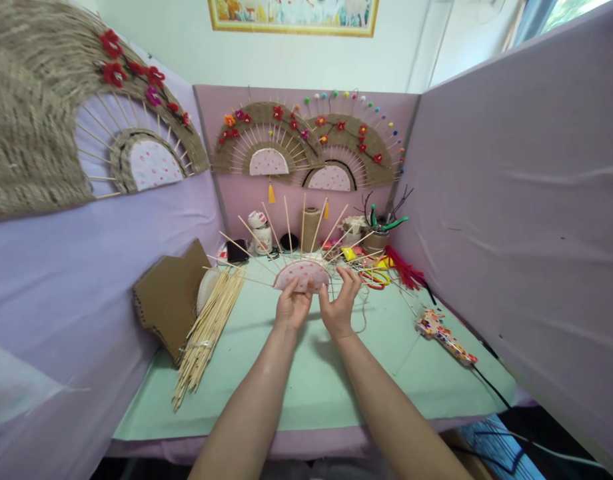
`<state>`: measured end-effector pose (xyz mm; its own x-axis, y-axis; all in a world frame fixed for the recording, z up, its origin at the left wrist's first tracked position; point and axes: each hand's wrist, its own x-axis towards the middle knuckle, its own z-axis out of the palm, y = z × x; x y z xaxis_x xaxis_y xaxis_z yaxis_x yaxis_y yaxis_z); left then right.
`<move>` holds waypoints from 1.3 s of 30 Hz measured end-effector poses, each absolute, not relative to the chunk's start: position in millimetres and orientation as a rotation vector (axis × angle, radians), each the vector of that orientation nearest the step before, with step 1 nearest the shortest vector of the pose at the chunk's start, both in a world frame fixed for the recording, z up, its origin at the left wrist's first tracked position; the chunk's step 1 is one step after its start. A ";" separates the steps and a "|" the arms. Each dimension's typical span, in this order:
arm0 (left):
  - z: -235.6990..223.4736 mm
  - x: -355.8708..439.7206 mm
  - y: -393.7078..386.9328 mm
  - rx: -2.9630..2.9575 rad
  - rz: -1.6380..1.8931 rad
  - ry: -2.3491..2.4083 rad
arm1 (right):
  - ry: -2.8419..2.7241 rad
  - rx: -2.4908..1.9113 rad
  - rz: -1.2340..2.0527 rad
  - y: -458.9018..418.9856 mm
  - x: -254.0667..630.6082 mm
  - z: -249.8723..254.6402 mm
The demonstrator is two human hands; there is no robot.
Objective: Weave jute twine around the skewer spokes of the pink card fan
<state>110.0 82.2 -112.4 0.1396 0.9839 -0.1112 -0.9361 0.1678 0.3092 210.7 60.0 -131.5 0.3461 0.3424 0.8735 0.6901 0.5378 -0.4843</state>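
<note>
My left hand [293, 308] is closed on the lower edge of a half-round, pink-spotted fan base [302, 275], held up above the table. Thin bamboo sticks [287, 223] spread out from its curved edge like rays. At the base's right end is my right hand [340, 303], its thumb close to or touching the edge, fingers bent and apart. I see nothing clearly gripped in it. A thin length of twine [365, 313] curls down to the table beside my right hand.
Left on the green tabletop [306, 393] lie a bundle of bamboo sticks [209, 333] and brown cardboard [169, 300]. Scissors [376, 279] and a twine spool [310, 228] stand or lie behind. A corded glue gun [446, 337] rests right. Finished fans [266, 123] hang on the partition.
</note>
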 end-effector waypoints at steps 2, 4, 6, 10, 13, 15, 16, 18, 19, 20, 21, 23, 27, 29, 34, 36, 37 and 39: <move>-111.6 108.9 81.8 0.183 1.380 0.311 | -1.251 -1.057 -0.281 60.7 210.4 -132.2; -111.8 108.5 81.0 0.200 1.342 0.310 | -1.282 -1.081 -0.283 60.3 209.3 -132.9; -113.0 109.0 80.0 0.229 1.292 0.306 | -1.314 -1.104 -0.279 59.9 208.0 -133.7; -116.1 113.0 78.8 0.300 1.241 0.270 | -1.344 -1.139 -0.242 60.9 207.4 -135.7; -117.6 116.5 78.5 0.341 1.252 0.275 | -1.351 -1.150 -0.220 62.3 208.3 -136.3; -117.2 117.4 78.5 0.369 1.277 0.303 | -1.360 -1.145 -0.213 62.5 208.6 -136.0; -116.1 116.8 78.6 0.386 1.300 0.320 | -1.370 -1.138 -0.212 62.3 208.4 -135.8; -111.7 112.8 79.2 0.420 1.384 0.357 | -1.397 -1.115 -0.216 61.3 207.6 -135.1; -108.6 109.1 79.7 0.436 1.438 0.378 | -1.410 -1.101 -0.218 60.6 207.1 -134.8; -105.1 104.4 80.5 0.449 1.502 0.402 | -1.419 -1.086 -0.218 59.8 206.6 -134.5; -101.6 99.0 81.5 0.465 1.570 0.435 | -1.425 -1.074 -0.216 59.1 206.2 -134.3; -95.6 87.0 83.9 0.511 1.687 0.490 | -1.432 -1.052 -0.204 57.9 205.6 -133.9; -92.6 70.0 87.5 0.529 1.841 0.529 | -1.464 -1.011 -0.176 56.8 204.6 -133.7; -93.9 69.1 87.9 0.495 1.860 0.508 | -1.475 -1.000 -0.172 56.6 203.6 -133.9; -91.4 91.8 88.8 0.359 1.735 0.376 | -1.420 -1.019 -0.182 57.8 204.2 -132.7; -88.9 107.3 90.4 0.286 1.641 0.334 | -1.359 -1.054 -0.202 59.6 208.3 -131.4; -88.3 115.2 91.3 0.260 1.585 0.311 | -1.322 -1.078 -0.214 60.7 211.1 -130.6; -89.4 129.0 92.5 0.220 1.483 0.278 | -1.249 -1.127 -0.227 62.7 217.4 -129.0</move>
